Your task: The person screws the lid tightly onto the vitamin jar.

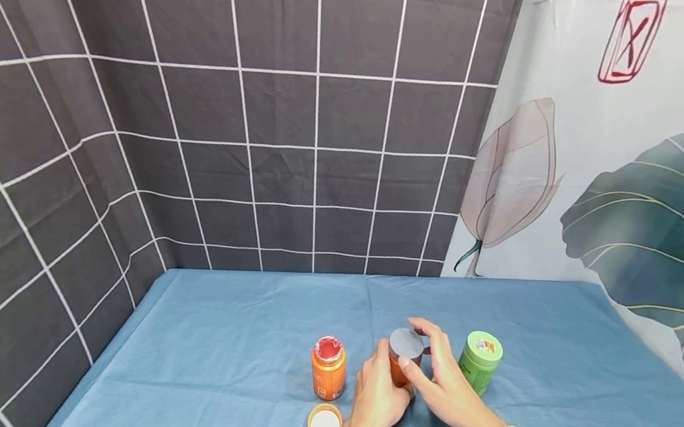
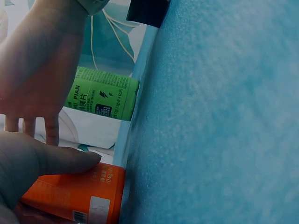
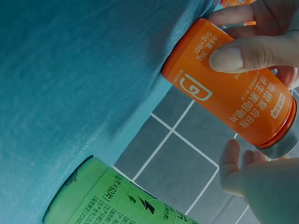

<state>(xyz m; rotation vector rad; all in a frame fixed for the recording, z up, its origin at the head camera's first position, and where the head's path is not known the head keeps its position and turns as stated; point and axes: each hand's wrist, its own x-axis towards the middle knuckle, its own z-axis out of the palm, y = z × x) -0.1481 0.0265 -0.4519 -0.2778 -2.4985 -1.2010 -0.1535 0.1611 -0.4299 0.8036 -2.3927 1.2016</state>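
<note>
My left hand grips an upright orange bottle with white printing, its thumb laid across the label. The bottle's base meets the blue cloth. On top sits a grey lid, with the thumb and fingers of my right hand placed around its edge. An orange bottle without its lid stands left of my left hand, with a ragged whitish rim and red inside its mouth. Near it lies an orange cap, white inside facing up. A green bottle with its lid on stands just right of my right hand.
A blue cloth covers the table, with slight creases. Behind it and on the left hangs a dark grey curtain with white grid lines. A white hanging with leaf prints borders the right side.
</note>
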